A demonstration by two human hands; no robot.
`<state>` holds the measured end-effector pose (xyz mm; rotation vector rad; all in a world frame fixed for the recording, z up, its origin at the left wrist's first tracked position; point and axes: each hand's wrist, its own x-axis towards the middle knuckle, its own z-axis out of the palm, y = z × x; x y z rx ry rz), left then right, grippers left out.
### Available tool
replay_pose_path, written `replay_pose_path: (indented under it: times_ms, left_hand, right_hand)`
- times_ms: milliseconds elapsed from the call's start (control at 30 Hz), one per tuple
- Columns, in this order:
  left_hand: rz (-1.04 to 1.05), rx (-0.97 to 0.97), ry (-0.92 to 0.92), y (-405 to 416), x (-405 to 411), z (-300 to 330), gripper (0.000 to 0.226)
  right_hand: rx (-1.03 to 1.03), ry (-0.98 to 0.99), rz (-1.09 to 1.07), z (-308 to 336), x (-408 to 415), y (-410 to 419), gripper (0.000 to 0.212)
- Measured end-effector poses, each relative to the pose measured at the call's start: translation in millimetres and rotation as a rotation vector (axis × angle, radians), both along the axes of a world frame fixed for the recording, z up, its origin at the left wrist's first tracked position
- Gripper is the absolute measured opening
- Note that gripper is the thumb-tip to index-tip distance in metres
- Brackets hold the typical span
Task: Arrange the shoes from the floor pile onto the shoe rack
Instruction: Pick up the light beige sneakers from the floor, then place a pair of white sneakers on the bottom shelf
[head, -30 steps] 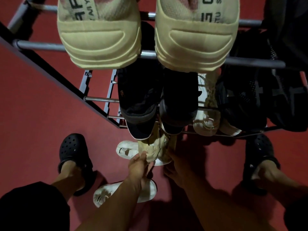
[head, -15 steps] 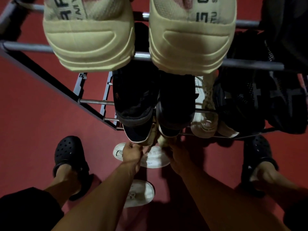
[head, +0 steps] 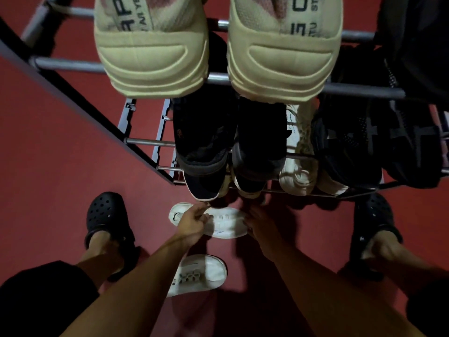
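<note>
while shoes fill the rack (head: 364,92), both hands' fingers curl, grip unclear.

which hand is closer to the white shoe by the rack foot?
Left. The left hand lies over the white shoe, seemingly touching it; the right hand sits blurred at its right end.

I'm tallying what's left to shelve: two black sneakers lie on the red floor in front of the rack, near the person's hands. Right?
Not quite. The two sneakers on the red floor before the rack are white, not black, as the head view shows. They do lie near the left hand and right hand.
</note>
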<state>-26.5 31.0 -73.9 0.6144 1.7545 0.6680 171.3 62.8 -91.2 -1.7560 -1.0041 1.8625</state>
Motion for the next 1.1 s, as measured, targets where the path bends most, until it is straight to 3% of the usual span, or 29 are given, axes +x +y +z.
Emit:
replay_pose_path:
  times_ms: [67,167,300,533,667,733,833,867,1033,1100]
  left_hand:
    - [-0.114,0.063,0.152,-15,-11,-1,0.031]
    - [-0.385,0.182,0.537,-33,-38,-9,0.029]
    - [-0.690,0.244,0.792,-39,-59,-10,0.054]
    - [-0.890,0.007,0.873,-35,-77,-10,0.038]
    - [-0.944,0.002,0.941,-26,-77,1,0.023]
    - [-0.940,0.041,0.811,-28,-74,4,0.020]
    - [-0.681,-0.003,0.289,-46,-65,14,0.009]
    - [-0.639,-0.006,0.200,-49,-62,22,0.008]
    - [-0.663,0.068,0.066,-57,-21,64,0.013]
    - [-0.624,0.097,0.045,-58,-2,82,0.020]
  right_hand:
    - [0.067,-0.132,0.162,9,-3,-11,0.045]
    - [0.157,-0.224,0.343,5,-11,-25,0.056]
    - [0.093,-0.272,0.429,6,-23,-36,0.056]
    - [0.010,-0.255,0.371,3,-34,-52,0.051]
    - [0.007,-0.233,0.384,7,-32,-60,0.046]
    - [-0.007,-0.211,0.363,11,-29,-61,0.044]
    - [-0.025,-0.183,0.347,23,-26,-71,0.044]
    - [-0.041,-0.154,0.349,29,-26,-75,0.046]
    - [0.166,-0.130,0.488,73,-19,-95,0.074]
    - [0.217,-0.126,0.526,101,-12,-96,0.067]
